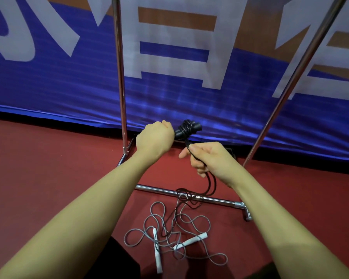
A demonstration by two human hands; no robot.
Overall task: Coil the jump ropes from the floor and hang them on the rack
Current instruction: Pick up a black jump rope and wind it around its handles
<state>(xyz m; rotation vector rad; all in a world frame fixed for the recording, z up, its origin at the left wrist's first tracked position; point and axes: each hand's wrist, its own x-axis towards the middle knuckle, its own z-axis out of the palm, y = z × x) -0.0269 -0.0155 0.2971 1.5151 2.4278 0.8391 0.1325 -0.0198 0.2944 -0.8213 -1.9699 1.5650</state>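
Winding the black jump rope [186,128] around its handles, in front of the rack [120,77].

My left hand [155,138] grips the handles, a few glossy turns already wrapped; my right hand [207,158] pinches the cord, whose slack trails down over the rack's base bar onto the floor [48,168]. The grey rope [169,232] with white handles lies tangled there, untouched. By my reckoning nothing is hung yet.

Your left hand [155,140] hides most of the black handles [186,128], so you cannot count them. The top of the rack [120,77] is cut off by the upper edge. The letters on the banner [177,47] are cropped and unreadable.
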